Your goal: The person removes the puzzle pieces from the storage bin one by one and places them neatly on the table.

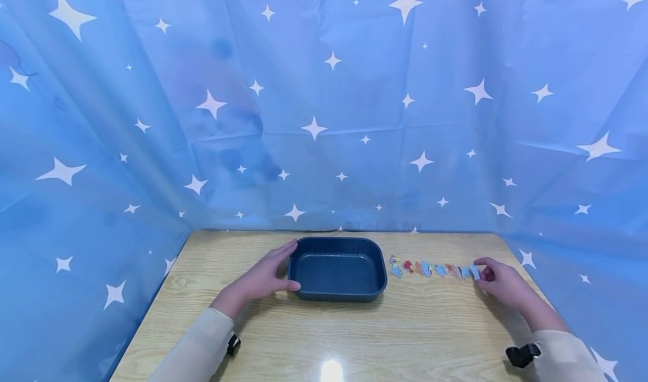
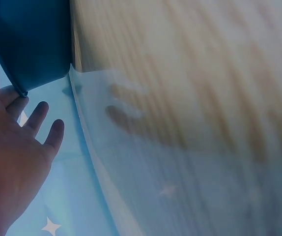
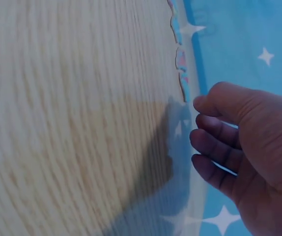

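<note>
My left hand [image 1: 265, 275] holds the left end of a dark blue rectangular pan [image 1: 337, 296], thumb at its near corner and fingertips at the far one. In the left wrist view, two fingers of the left hand [image 2: 20, 147] spread free below the pan's corner [image 2: 35, 44]. To the pan's right, several colourful puzzle pieces [image 1: 427, 269] lie in a row. At the row's right end, my right hand [image 1: 501, 281] pinches a light blue puzzle piece [image 1: 475, 272] between thumb and forefinger. Curled fingertips of the right hand [image 3: 259, 142] show close to the row's end piece [image 3: 184, 87] in the right wrist view.
A wooden table [image 1: 379, 337] carries the pan and the pieces. Blue cloth with white stars [image 1: 324, 174] hangs behind the table and along both sides. Black wrist cameras [image 1: 523, 355] sit at the light-coloured sleeves [image 1: 197, 342].
</note>
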`<state>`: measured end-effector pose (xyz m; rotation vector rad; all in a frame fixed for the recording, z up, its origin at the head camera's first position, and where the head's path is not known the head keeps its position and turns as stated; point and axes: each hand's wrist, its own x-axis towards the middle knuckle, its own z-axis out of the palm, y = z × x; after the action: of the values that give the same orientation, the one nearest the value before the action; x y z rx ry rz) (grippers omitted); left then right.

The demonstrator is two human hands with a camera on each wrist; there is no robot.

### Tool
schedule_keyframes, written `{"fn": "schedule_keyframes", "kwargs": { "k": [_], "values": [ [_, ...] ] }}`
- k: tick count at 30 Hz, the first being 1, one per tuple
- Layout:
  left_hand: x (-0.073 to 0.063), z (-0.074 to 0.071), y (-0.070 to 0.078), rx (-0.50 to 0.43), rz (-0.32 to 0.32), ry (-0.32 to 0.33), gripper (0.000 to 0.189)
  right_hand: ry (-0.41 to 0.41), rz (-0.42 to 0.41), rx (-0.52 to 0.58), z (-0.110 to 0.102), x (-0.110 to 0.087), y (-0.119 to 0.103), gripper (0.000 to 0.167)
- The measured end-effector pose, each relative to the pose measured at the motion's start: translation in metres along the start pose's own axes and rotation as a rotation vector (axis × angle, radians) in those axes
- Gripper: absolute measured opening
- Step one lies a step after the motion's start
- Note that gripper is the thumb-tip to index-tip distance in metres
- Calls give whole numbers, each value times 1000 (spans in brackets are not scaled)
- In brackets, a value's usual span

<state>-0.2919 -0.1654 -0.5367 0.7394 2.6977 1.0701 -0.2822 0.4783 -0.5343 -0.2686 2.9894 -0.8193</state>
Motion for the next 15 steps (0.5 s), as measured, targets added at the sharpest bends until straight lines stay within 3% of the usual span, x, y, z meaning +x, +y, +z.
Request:
{"fn": "schedule_keyframes", "kwargs": {
  "k": [8, 15],
  "values": [
    [1, 1, -3, -4, 28, 6, 105, -21, 25, 9, 3, 3, 9, 53],
    [1, 0, 0, 0, 16, 2, 106, -37, 19, -3, 2, 7, 14, 51]
  ]
}}
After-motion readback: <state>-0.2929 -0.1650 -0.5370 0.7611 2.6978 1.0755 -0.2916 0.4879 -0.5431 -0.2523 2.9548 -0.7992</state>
